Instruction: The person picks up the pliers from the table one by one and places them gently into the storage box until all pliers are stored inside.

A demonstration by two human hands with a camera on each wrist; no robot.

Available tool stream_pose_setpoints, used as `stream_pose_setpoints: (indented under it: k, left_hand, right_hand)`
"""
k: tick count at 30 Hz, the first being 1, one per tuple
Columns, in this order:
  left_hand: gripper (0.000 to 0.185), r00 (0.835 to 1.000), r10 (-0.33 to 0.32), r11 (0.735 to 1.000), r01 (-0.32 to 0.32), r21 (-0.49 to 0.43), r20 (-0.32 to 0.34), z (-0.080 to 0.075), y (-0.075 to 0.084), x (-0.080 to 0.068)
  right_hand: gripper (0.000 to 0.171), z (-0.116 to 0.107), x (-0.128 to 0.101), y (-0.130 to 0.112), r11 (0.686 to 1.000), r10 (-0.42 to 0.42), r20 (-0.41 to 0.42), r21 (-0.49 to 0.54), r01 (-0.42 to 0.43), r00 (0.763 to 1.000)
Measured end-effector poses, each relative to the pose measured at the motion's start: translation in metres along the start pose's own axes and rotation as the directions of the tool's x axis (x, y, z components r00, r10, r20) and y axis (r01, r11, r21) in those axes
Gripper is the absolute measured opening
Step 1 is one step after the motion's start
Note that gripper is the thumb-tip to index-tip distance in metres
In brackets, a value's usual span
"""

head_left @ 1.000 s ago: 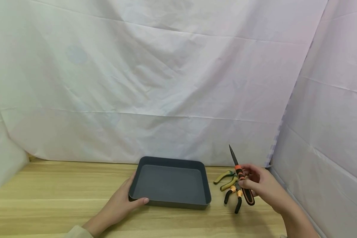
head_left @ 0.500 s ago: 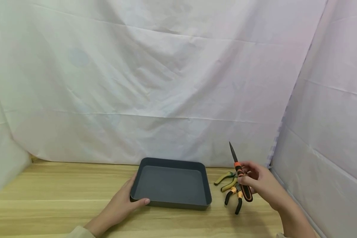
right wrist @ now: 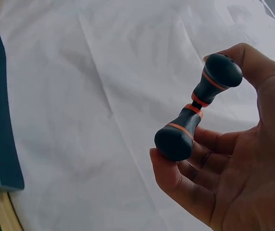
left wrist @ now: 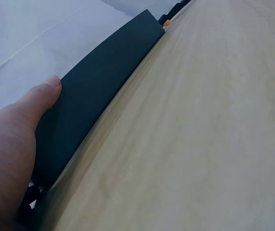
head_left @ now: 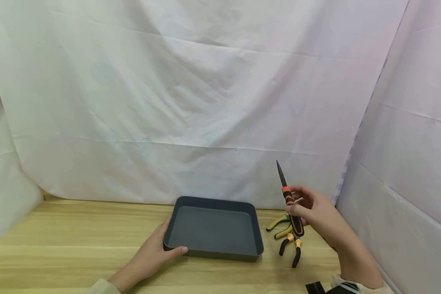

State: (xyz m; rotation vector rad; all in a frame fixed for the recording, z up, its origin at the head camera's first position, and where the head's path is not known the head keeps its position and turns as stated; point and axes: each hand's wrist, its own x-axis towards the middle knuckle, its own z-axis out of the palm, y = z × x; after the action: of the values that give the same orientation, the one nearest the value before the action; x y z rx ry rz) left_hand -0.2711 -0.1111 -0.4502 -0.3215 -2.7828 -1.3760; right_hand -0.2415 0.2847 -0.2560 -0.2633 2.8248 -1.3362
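A dark grey rectangular tray (head_left: 213,230) lies on the table, its inside bare. My left hand (head_left: 150,255) holds its front left corner, the thumb along the front wall and the fingers by the left side, partly hidden. My right hand (head_left: 321,212) holds up a pair of long-nose pliers (head_left: 296,224) with black and orange handles, tips upward. In the right wrist view the handles of the pliers (right wrist: 176,137) stand slightly apart between thumb and fingers. Below lie pliers with yellow-green handles (head_left: 277,223) and pliers with black and orange handles (head_left: 297,255); their heads are mostly hidden.
A pale wooden table (head_left: 77,241) carries everything. White cloth (head_left: 206,102) hangs behind it, and more cloth (head_left: 408,163) closes off the right side. A black strap (head_left: 339,289) shows at the right sleeve.
My right hand has lifted the long-nose pliers higher and slightly to the left. My left hand keeps its place on the tray. The head view has shifted a little.
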Motion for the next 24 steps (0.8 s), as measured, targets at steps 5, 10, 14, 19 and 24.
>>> stream_pose_setpoints:
  k: [5,10,14,19,24]
  left_hand:
    - [0.118,1.0,0.0,1.0,0.0,0.011,-0.004,0.002,0.001,0.001]
    - [0.118,1.0,-0.006,1.0,0.006,0.016,-0.006,0.005,0.001,-0.001]
    - [0.117,1.0,-0.008,1.0,0.008,0.026,-0.01,0.008,0.0,-0.004]
    - [0.115,1.0,0.013,0.999,-0.013,0.042,-0.018,0.002,-0.002,-0.005]
    - [0.115,1.0,0.019,0.999,-0.019,0.034,-0.007,0.0,-0.002,-0.003]
  right_hand:
    - [0.06,0.007,0.003,-0.008,0.999,-0.04,-0.06,0.005,0.041,0.997]
    - [0.058,0.015,0.005,-0.003,0.998,-0.038,-0.103,0.044,0.042,0.994]
    - [0.06,0.017,0.004,-0.003,0.999,-0.012,-0.089,0.038,0.016,0.996]
    - [0.061,0.022,0.005,-0.005,0.999,-0.012,-0.098,0.03,0.015,0.995]
    - [0.061,0.025,0.007,-0.008,0.999,-0.041,-0.142,-0.014,0.039,0.989]
